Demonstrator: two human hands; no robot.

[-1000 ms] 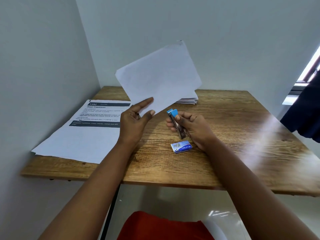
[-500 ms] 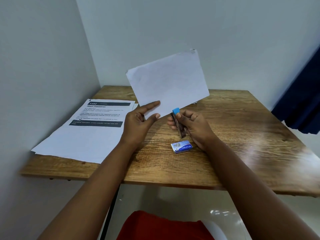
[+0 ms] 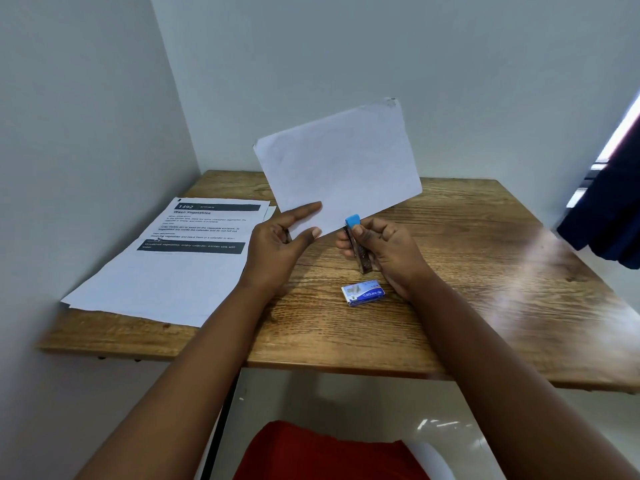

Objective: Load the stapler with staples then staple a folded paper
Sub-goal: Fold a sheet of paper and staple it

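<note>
Paper up, stapler ready.
My left hand [image 3: 277,242] pinches folded paper [image 3: 337,164]; right hand [image 3: 384,247] grips stapler [image 3: 360,244]; staple box [image 3: 362,292] just below it.

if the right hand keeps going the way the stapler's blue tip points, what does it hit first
Probably the folded paper held up by the left hand. The stapler in the right hand points up and away, its blue tip just at the sheet's lower edge, though depth is unclear.

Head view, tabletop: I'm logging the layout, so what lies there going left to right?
Printed instruction sheets → left hand holding the folded paper → stapler in the right hand; the staple box overlaps those in order.
</note>
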